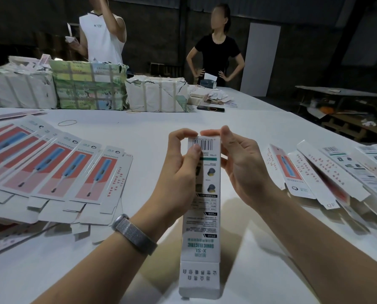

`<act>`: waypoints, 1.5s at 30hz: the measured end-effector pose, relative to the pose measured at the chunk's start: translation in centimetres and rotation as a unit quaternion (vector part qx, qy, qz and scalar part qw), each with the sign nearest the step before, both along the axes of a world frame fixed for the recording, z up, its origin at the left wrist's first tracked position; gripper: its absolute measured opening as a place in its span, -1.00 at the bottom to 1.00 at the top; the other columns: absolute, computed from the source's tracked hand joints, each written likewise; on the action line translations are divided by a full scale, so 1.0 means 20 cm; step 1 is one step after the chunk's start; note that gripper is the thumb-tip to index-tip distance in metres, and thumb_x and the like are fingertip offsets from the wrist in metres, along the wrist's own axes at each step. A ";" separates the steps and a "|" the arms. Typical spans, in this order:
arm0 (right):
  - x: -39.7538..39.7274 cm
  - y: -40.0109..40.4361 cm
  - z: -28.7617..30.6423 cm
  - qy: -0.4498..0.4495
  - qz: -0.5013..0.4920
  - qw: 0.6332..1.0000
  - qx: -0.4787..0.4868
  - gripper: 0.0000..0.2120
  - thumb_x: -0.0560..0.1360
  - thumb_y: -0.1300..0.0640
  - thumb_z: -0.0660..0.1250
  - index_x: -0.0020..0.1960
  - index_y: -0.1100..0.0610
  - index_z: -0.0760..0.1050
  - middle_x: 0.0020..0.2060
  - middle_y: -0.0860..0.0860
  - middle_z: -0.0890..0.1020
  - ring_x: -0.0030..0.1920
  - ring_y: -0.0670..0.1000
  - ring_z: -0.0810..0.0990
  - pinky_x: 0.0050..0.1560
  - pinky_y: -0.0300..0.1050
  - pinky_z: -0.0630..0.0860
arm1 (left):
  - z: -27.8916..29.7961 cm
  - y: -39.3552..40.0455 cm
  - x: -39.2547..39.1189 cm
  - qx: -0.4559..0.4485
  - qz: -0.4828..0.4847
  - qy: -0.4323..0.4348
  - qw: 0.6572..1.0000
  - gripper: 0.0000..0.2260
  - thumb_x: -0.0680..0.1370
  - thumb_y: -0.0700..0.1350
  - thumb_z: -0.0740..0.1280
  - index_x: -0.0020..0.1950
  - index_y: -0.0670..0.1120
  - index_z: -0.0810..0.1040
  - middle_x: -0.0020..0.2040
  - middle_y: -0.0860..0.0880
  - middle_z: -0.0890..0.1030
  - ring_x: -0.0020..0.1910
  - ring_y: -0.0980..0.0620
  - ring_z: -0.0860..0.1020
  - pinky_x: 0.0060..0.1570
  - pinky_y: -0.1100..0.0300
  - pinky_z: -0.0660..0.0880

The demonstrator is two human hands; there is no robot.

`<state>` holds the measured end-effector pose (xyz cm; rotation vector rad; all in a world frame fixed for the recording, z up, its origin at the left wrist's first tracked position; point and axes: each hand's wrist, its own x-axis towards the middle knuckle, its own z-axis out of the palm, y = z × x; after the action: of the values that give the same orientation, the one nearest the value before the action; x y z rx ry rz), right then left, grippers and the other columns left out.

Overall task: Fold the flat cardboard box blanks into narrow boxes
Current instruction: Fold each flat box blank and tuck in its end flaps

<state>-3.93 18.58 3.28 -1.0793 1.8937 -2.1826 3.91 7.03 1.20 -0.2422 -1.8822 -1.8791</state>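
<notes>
A long narrow white box [201, 227] with a barcode and green print stands in the middle of the view, held lengthwise above the white table [139, 128]. My left hand [178, 170] grips its far end from the left, thumb on the barcode and fingers curled over the top. My right hand [240, 165] holds the same end from the right, with thumb and fingertips at the top flap. Flat red-and-blue printed blanks [58, 170] lie fanned out on the left. Folded narrow boxes [328, 176] lie piled on the right.
Wrapped, taped bundles [89, 86] stand along the table's far side. A rubber band [67, 122], a dark phone [210, 109] and loose paper scraps [216, 97] lie near them. Two people stand behind the table. A dark bench [341, 93] is at the right.
</notes>
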 end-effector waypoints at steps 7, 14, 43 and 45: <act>0.00 0.00 -0.01 -0.012 0.019 1.000 -0.001 -0.61 0.58 -0.17 0.10 0.03 -0.08 0.68 -0.03 0.01 0.69 0.08 0.07 0.64 0.18 0.14 0.54 | 0.01 0.00 -0.01 0.011 0.015 0.008 1.000 -0.90 0.73 -0.06 0.07 0.16 0.14 0.31 -0.33 0.05 0.63 -0.39 0.10 0.59 -0.38 0.24 0.54; 0.03 -0.05 -0.02 -0.001 0.015 0.999 0.047 -0.59 0.51 -0.25 0.13 0.33 -0.25 0.44 0.20 -0.22 0.56 0.21 -0.17 0.54 0.13 -0.16 0.50 | 0.03 -0.04 -0.03 0.076 0.072 0.009 0.994 -0.87 0.71 -0.03 0.13 0.14 0.24 0.33 -0.24 0.08 0.66 -0.26 0.09 0.67 -0.28 0.17 0.61; -0.56 1.11 0.24 0.083 -0.514 0.638 0.567 -0.75 0.50 0.10 0.31 0.15 0.02 0.64 0.16 0.00 0.60 0.18 0.11 0.53 0.03 -0.03 0.53 | -0.03 -0.07 -0.05 -0.239 0.165 -0.039 0.956 -0.78 0.64 0.00 0.32 -0.03 0.37 0.53 0.02 0.39 0.60 0.01 0.34 0.53 0.06 0.23 0.39; -0.51 0.96 0.26 0.107 -0.488 0.725 0.474 -0.78 0.53 0.05 0.32 0.14 -0.01 0.64 0.16 -0.04 0.62 0.14 0.03 0.55 0.00 -0.07 0.45 | -0.03 -0.09 -0.06 -0.256 0.181 -0.048 0.948 -0.69 0.66 -0.13 0.28 -0.05 0.33 0.55 0.00 0.32 0.60 -0.04 0.34 0.51 0.06 0.42 0.35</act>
<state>-14.10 37.82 8.43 -0.0587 3.5181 -0.7308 2.73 5.26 0.53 0.0352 -2.2738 -1.1612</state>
